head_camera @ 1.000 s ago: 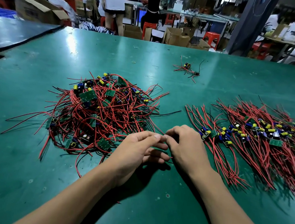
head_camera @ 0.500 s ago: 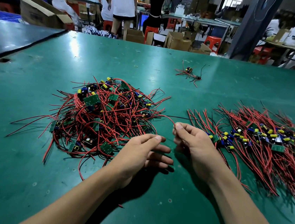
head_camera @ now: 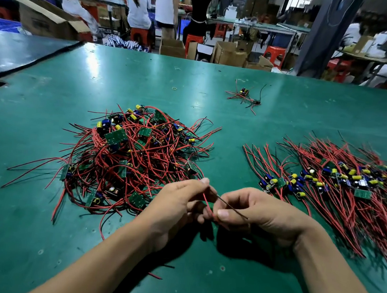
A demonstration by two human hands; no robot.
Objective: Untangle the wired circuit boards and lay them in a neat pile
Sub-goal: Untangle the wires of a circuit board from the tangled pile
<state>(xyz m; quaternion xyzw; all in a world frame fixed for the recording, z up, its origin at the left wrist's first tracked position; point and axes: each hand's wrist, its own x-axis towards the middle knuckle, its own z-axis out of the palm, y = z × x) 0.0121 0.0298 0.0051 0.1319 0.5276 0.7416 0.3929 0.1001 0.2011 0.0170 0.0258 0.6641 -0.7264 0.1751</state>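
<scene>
We hold our left hand (head_camera: 176,207) and right hand (head_camera: 262,214) close together at six o'clock on the green bench (head_camera: 34,224); the left fingers (head_camera: 201,183) curl and pinch the upper end of a red wire (head_camera: 207,204), the right fingers (head_camera: 223,213) pinch its lower end, and a black wire (head_camera: 231,206) slants across them. The tangled heap of wired circuit boards (head_camera: 138,159) lies at ten o'clock from our hands, and the neat pile (head_camera: 342,187), its leads combed one way, lies at two o'clock, well apart from the heap. A small stray bundle (head_camera: 244,96) sits alone at twelve o'clock.
</scene>
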